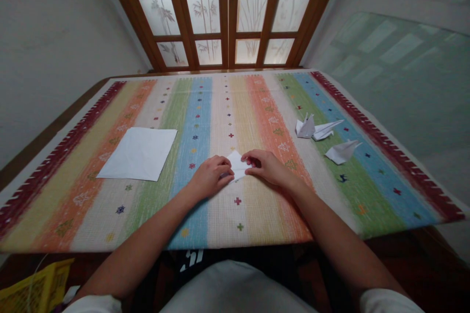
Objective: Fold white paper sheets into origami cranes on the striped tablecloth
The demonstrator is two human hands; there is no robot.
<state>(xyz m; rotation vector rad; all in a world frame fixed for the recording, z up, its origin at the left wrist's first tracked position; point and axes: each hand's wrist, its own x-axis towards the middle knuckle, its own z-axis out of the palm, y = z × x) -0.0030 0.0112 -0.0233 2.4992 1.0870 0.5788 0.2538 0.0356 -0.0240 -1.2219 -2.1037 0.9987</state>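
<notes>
Between my two hands, near the middle of the striped tablecloth, is a small piece of folded white paper (238,164) with a pointed top. My left hand (212,175) grips its left edge with the fingers curled and thumb pressed in. At the opposite edge, my right hand (267,167) pinches the paper between thumb and fingers. The fingers cover both side edges, so the folds there are hidden.
White square sheets (137,154) lie to the left. Three folded paper cranes, one of them nearest me (342,151), sit on the right. The striped tablecloth (223,225) covers the table. A yellow basket (36,286) stands below at lower left.
</notes>
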